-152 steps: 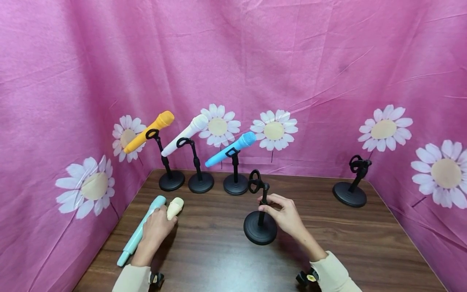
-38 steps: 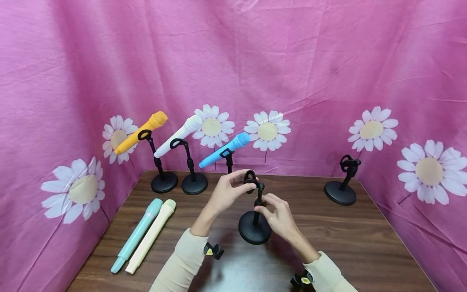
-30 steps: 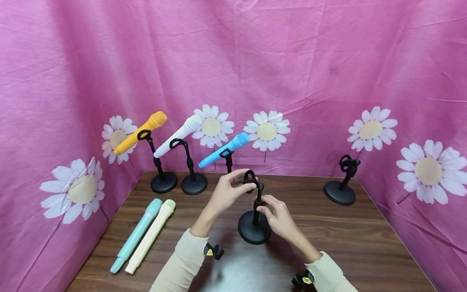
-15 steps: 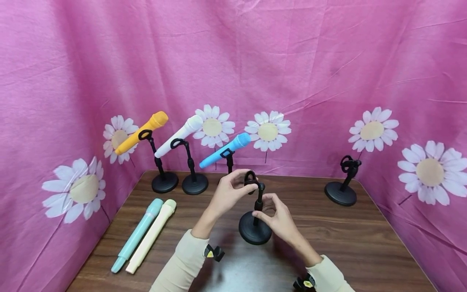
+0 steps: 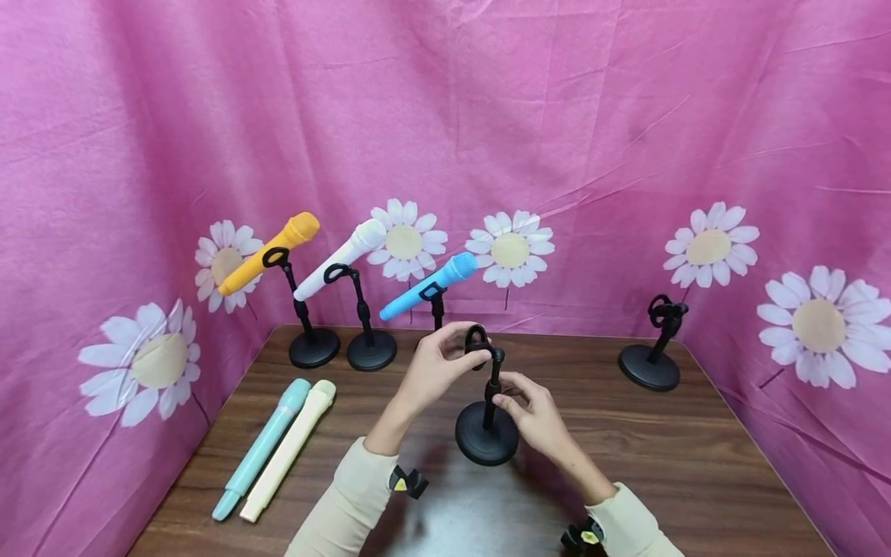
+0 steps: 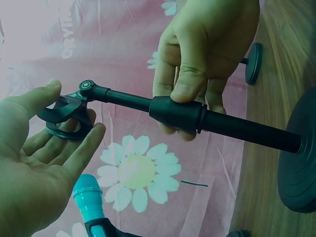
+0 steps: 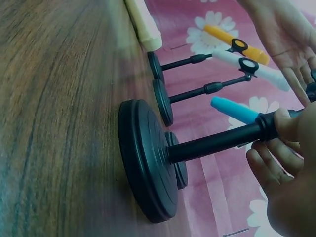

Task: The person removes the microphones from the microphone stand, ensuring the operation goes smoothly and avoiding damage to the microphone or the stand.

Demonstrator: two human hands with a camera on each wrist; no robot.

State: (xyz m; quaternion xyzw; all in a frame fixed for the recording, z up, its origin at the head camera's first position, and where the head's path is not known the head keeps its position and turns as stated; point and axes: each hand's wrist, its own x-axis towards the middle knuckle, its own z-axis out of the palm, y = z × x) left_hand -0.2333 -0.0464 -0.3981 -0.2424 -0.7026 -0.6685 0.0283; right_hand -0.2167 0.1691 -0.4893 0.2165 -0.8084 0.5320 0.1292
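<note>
A black desktop microphone stand (image 5: 482, 446) is upright at the middle of the brown wooden table. My left hand (image 5: 431, 370) pinches the clip (image 6: 55, 115) at its top between thumb and fingers. My right hand (image 5: 539, 420) grips the thicker collar (image 6: 173, 114) on its rod, the thumb on one side and fingers on the other. No microphone is in this clip. On the left of the table a mint microphone (image 5: 261, 449) and a cream microphone (image 5: 291, 449) lie side by side.
Behind, three stands hold an orange microphone (image 5: 267, 255), a white microphone (image 5: 339, 261) and a blue microphone (image 5: 429, 286); my left hand partly hides the blue one's stand. Another black stand (image 5: 649, 368) is at the back right. A pink daisy curtain (image 5: 592, 116) surrounds the table.
My left hand has let go of the cream microphone, moved right and taken the stand's clip. The right hand's fingers loosened and closed again on the collar. The stand has barely moved.
</note>
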